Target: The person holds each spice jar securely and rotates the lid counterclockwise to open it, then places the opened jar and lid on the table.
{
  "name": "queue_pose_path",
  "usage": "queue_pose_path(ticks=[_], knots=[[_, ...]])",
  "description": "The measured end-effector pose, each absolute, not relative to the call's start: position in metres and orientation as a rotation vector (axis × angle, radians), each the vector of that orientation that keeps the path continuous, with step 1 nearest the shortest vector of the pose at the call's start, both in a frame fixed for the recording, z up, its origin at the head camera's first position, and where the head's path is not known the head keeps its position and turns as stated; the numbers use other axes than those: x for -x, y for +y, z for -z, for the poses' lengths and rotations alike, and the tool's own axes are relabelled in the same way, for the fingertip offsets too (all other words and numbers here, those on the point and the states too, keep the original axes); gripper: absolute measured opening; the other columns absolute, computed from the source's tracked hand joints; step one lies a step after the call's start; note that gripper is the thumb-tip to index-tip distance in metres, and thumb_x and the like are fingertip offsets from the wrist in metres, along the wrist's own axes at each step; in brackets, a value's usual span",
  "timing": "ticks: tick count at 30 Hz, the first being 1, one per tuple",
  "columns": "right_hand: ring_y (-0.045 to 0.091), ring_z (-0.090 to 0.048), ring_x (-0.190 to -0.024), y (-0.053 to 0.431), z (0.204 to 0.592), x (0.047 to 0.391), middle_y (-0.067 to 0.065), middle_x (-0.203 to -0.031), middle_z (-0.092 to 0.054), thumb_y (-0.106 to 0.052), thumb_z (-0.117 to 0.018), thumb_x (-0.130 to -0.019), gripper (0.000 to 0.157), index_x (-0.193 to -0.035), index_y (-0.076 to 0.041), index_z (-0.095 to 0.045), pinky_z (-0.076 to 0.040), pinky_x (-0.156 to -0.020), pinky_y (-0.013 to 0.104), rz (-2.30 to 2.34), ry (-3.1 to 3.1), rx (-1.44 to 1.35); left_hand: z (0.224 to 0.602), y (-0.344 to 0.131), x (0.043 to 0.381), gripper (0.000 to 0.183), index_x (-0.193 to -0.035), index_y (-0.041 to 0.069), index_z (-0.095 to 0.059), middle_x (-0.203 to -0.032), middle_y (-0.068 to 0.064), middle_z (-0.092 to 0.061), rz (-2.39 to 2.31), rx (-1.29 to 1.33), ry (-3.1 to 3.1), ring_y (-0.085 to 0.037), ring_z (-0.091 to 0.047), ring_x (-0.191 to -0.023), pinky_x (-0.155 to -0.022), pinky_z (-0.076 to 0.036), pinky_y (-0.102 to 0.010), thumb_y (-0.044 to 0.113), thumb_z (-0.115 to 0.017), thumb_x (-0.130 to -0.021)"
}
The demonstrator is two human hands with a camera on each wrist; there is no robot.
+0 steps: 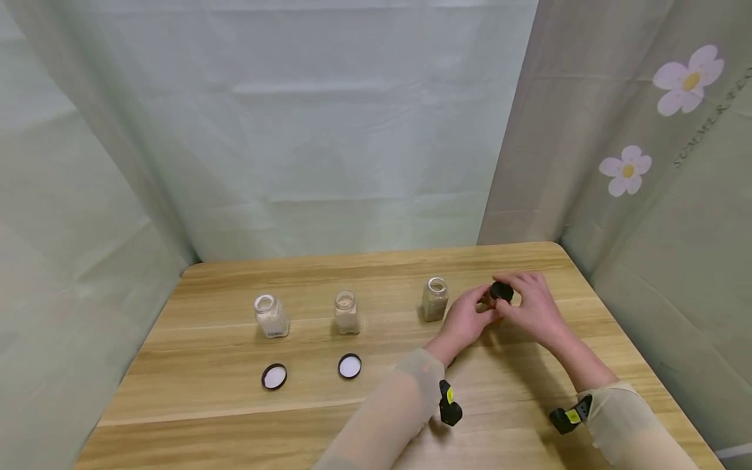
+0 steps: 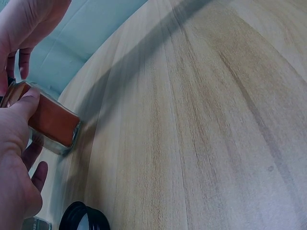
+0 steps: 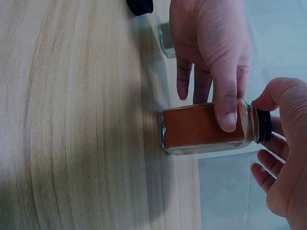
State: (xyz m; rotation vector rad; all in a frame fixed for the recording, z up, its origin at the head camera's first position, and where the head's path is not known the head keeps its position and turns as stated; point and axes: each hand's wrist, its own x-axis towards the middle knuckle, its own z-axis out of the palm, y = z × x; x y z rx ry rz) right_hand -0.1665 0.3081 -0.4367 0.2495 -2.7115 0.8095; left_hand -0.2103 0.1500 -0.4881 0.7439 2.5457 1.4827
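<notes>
A square glass jar of red-brown powder [image 3: 192, 128] stands near the table's right back corner, largely hidden by the hands in the head view. My left hand [image 1: 466, 318] grips its body, the thumb lying along one side in the right wrist view. On the jar's neck sits a black lid [image 3: 264, 126]. Thumb and fingers of my right hand [image 1: 536, 309] pinch this lid by its edge. Left of my hands is an uncapped jar of grey-brown powder [image 1: 435, 305]. Another black lid [image 2: 84, 218] lies on the table near my left wrist.
Two more uncapped jars, one with white contents [image 1: 273, 321] and one with pale contents [image 1: 347, 318], stand further left. In front of them lie a left lid [image 1: 274, 376] and a middle lid [image 1: 350, 366], white insides up. Curtains [image 1: 352, 130] enclose the wooden table [image 1: 205, 405].
</notes>
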Motion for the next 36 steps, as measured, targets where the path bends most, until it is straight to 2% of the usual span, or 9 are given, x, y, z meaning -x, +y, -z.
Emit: queue_pose_path(ticks=[5,10,15,20,27,36], knots=[[0.041,-0.041,-0.125,0.3099,0.4345,0.1657,0.022,-0.137,-0.058,-0.007,-0.069,-0.088,0.05,-0.137,-0.004,-0.063,-0.036,-0.097,0.06,-0.843,-2.734,-0.249,0.4909,0.1515,0.2125,0.042,-0.134,0.024,-0.066,-0.125,0.008,-0.066,-1.513,-0.751,2.536,-0.008,-0.058,-0.122,-0.103,-0.045,-0.028,0.035,-0.076,-0.095],[0.044,-0.042,-0.126,0.3114,0.4359,0.1646,0.022,-0.136,-0.059,-0.027,-0.075,-0.093,0.053,-0.138,-0.003,-0.061,-0.035,-0.099,0.062,-0.738,-2.724,-0.24,0.4927,0.1509,0.2109,0.048,-0.14,0.023,-0.063,-0.132,0.007,-0.064,-1.516,-0.737,2.533,-0.009,-0.056,-0.126,-0.105,-0.044,-0.028,0.037,-0.075,-0.095],[0.042,-0.05,-0.113,0.313,0.4374,0.1671,0.02,-0.121,-0.067,-0.048,-0.077,-0.089,0.057,-0.124,-0.003,-0.068,-0.038,-0.092,0.058,-0.607,-2.692,-0.189,0.4907,0.1501,0.2099,0.051,-0.142,0.022,-0.062,-0.139,0.005,-0.061,-1.511,-0.719,2.531,-0.011,-0.054,-0.13,-0.107,-0.043,-0.03,0.036,-0.075,-0.095],[0.036,-0.051,-0.099,0.312,0.4365,0.1679,0.014,-0.102,-0.069,-0.058,-0.077,-0.085,0.057,-0.108,-0.005,-0.071,-0.038,-0.083,0.052,-0.544,-2.694,-0.143,0.4894,0.1504,0.2097,0.055,-0.145,0.021,-0.06,-0.142,0.003,-0.059,-1.505,-0.692,2.521,-0.013,-0.053,-0.132,-0.108,-0.042,-0.031,0.037,-0.075,-0.094],[0.038,-0.051,-0.099,0.3115,0.4351,0.1684,0.017,-0.106,-0.07,-0.05,-0.079,-0.087,0.051,-0.107,-0.004,-0.073,-0.039,-0.085,0.054,-0.517,-2.702,-0.147,0.489,0.1507,0.2091,0.054,-0.144,0.02,-0.06,-0.142,0.003,-0.06,-1.521,-0.695,2.511,-0.012,-0.053,-0.131,-0.107,-0.043,-0.031,0.037,-0.075,-0.095],[0.042,-0.051,-0.11,0.3114,0.433,0.1685,0.021,-0.118,-0.067,-0.032,-0.076,-0.091,0.046,-0.126,-0.002,-0.07,-0.041,-0.091,0.059,-0.504,-2.735,-0.227,0.4876,0.1497,0.2098,0.046,-0.138,0.021,-0.064,-0.129,0.004,-0.066,-1.522,-0.752,2.535,-0.01,-0.058,-0.122,-0.102,-0.046,-0.028,0.035,-0.075,-0.095]])
